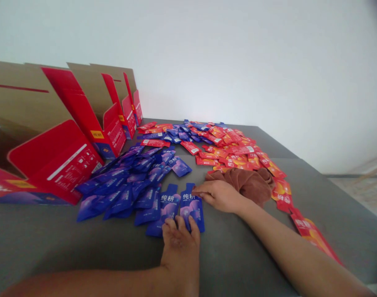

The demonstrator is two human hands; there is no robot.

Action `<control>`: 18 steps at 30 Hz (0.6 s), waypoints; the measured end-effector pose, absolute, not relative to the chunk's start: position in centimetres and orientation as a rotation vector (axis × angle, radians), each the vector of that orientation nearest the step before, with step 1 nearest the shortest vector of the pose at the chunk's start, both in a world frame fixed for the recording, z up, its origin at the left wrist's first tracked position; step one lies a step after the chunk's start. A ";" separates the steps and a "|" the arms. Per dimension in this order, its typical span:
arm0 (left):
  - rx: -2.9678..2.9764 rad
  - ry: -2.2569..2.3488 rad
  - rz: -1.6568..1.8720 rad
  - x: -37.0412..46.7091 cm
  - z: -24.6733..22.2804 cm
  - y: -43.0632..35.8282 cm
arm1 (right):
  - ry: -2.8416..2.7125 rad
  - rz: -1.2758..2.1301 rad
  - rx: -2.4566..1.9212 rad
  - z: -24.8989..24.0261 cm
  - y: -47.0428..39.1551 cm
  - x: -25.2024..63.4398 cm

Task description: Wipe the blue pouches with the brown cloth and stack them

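Blue pouch [192, 206] flat on the gray table [234, 255], printed side up, just right of a matching second blue pouch [167, 206]. Left hand [180, 239] with bent fingers spread over the lower ends of both; right hand [223, 196] with fingertips at the upper right edge of the first; impossible to make out whether pinching or merely resting. To the left, heaped blue pouches [129, 181] and open red cartons [64, 163]. Just beyond the right hand, crumpled brown cloth [256, 185]; farther back, scattered red pouches [238, 149].
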State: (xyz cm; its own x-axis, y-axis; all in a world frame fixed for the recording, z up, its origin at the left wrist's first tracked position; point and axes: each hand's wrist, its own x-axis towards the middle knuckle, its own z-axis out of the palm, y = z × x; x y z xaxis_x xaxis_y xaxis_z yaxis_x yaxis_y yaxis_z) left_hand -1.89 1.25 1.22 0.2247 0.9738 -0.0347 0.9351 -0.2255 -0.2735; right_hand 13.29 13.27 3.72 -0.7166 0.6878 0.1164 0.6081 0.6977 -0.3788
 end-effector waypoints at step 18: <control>-2.281 -1.739 0.438 -2.0 1.3 1.4 | -2.696 0.407 -0.999 3.9 12.8 12.8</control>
State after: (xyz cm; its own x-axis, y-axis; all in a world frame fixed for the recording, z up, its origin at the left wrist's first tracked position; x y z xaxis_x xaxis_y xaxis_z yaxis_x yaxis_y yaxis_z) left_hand -2.00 1.37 1.33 0.2468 0.9647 -0.0914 0.8931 -0.2630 -0.3649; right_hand 12.76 12.82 3.86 -0.7385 0.6627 0.1240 0.5966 0.7281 -0.3375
